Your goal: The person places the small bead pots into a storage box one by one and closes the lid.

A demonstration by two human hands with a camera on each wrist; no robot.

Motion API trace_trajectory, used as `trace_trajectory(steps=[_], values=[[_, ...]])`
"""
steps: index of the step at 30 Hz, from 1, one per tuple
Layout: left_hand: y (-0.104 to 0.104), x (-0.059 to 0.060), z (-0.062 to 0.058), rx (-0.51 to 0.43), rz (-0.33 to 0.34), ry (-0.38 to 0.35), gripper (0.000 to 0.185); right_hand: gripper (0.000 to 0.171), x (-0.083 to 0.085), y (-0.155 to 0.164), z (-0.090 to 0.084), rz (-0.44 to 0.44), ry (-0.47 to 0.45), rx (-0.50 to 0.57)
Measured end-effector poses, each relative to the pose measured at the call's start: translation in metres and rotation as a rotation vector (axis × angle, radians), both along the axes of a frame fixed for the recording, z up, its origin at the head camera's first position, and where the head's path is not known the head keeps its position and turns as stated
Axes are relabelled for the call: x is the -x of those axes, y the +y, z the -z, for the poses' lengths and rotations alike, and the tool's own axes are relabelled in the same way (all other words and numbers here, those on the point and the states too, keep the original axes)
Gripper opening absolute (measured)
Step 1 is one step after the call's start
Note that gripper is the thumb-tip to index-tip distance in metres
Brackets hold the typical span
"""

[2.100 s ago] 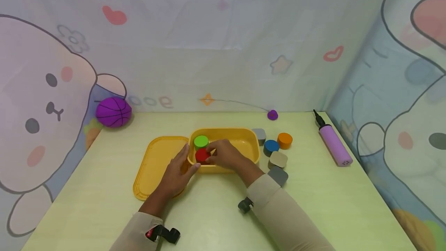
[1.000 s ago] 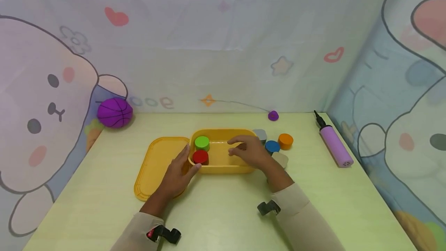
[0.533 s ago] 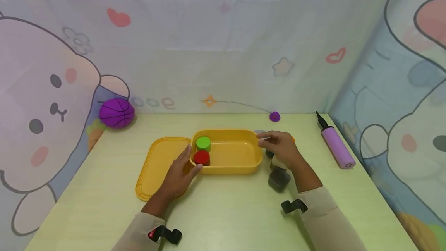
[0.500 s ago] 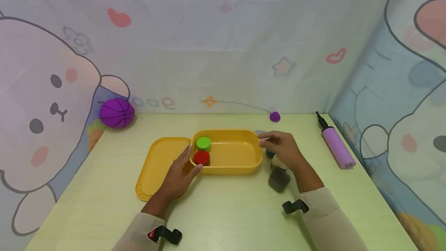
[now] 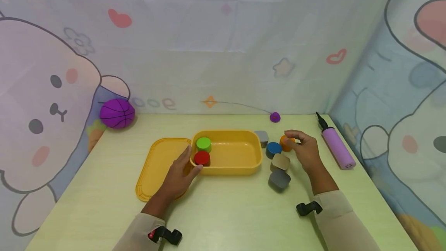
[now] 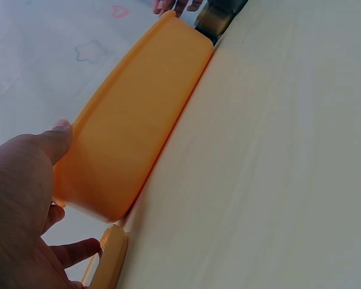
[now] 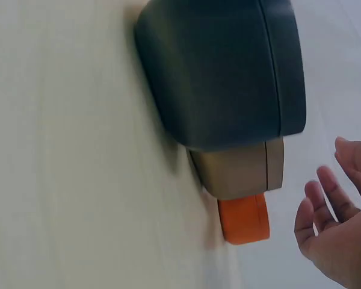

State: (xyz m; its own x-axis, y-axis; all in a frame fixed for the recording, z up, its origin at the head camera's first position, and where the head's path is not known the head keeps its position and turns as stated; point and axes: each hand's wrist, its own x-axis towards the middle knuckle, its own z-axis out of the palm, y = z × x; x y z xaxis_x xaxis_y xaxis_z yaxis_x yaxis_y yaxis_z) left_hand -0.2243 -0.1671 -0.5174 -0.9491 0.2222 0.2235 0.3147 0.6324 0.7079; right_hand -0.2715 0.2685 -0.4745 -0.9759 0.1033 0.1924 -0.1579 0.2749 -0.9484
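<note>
A pale cloth backdrop (image 5: pixel 209 30) printed with cartoon animals rises behind a pale yellow-green table (image 5: pixel 223 216). On the table sits a yellow rounded-rectangular plastic tub (image 5: pixel 226 171), and just left of it lies a flat yellow plastic lid (image 5: pixel 151 171). The left hand (image 5: pixel 178 175), thumb and fingers spread, rests against the tub's left end. The right hand (image 5: pixel 306 152) hovers at the pieces on the right, fingers loosely bent, thumb and forefinger apart; the right wrist view is blurred, but its fingertips seem clear of them. Farther right lies a lilac hand pump (image 5: pixel 337 148) with a black nozzle; a purple ball (image 5: pixel 117 114) sits back left. Right of the tub cluster a dark grey rounded-square block (image 5: pixel 279 180), a beige one (image 5: pixel 280 162), a light grey one (image 5: pixel 262 138), an orange round block (image 5: pixel 283 147), nearest the right hand, and a blue round block (image 5: pixel 273 150). Inside the tub's left end, a red round block (image 5: pixel 202 158) stands before a green one (image 5: pixel 203 144).
</note>
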Motion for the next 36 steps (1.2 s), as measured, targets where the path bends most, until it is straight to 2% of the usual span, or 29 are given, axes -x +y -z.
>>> trace_trajectory(steps=[8,14,19,24,31,36], values=[[0.0,0.0,-0.001,0.001,0.006,-0.002,0.086,0.045,0.004,0.014,0.014,0.079,-0.018,-0.105],[0.0,0.0,-0.001,0.012,-0.002,-0.003,0.087,0.051,0.007,0.022,0.03,0.058,-0.053,-0.106],[-0.001,0.0,0.0,0.017,0.002,-0.001,0.087,0.057,0.007,0.026,0.04,0.073,-0.079,-0.105],[-0.002,0.0,-0.001,0.033,-0.008,0.001,0.086,0.056,0.013,0.03,0.053,0.057,-0.048,-0.153],[0.0,0.0,0.0,0.03,0.007,-0.01,0.086,0.052,0.01,0.033,0.057,0.036,-0.033,-0.235],[0.0,0.0,0.001,0.037,-0.006,0.001,0.086,0.048,0.01,0.032,0.055,-0.003,-0.021,-0.259]])
